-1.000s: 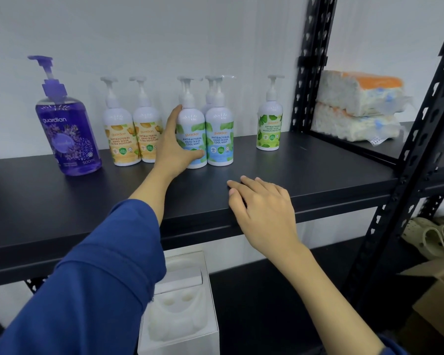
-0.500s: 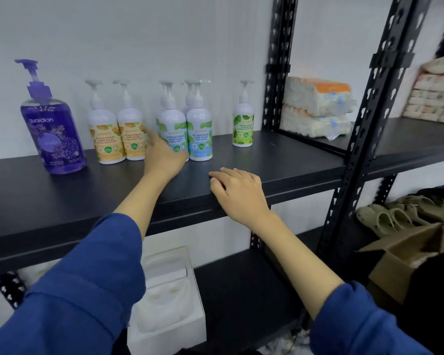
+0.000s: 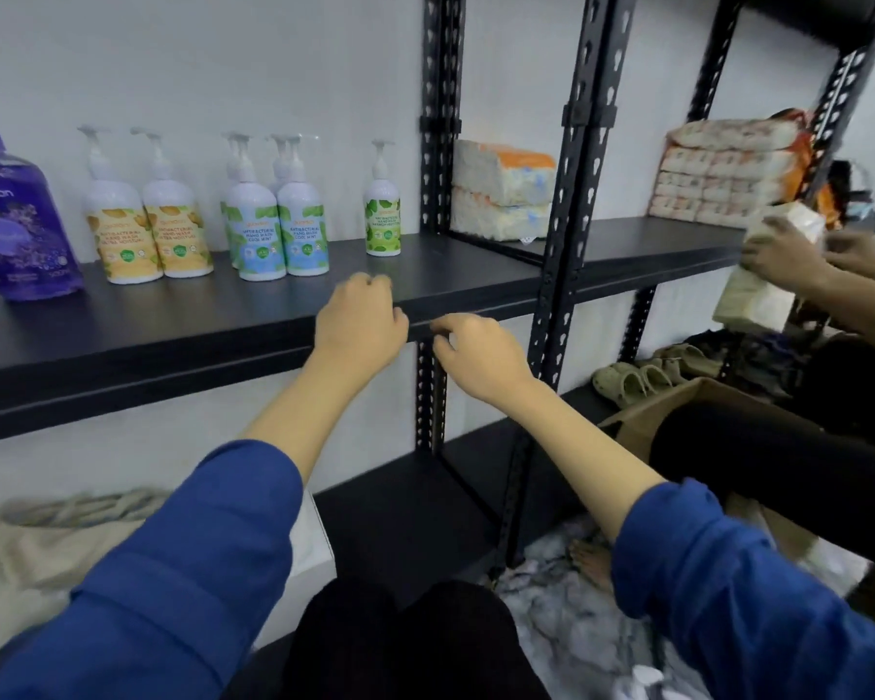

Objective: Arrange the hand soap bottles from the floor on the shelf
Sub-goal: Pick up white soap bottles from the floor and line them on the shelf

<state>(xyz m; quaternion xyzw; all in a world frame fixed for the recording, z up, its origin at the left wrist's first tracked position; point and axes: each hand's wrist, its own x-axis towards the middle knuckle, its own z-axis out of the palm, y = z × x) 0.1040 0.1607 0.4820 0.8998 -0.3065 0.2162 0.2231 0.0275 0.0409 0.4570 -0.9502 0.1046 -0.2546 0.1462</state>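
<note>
— Soap bottles are seen upright at the shelf's far left. How should they be handled?
— Probably light, slippery; best gripped round the body. Nothing is held: left hand and right hand loosely curled.

A purple bottle stands at nine o'clock; white bottles wear yellow, blue-green and green labels; black shelf; blue sleeves.

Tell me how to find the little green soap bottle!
Look at the black shelf along the white wall, where pump bottles stand in a row. Go right past the purple bottle, the yellow pair and the blue pair. The green bottle stands alone, nearest the black post, and is the smallest.
</note>
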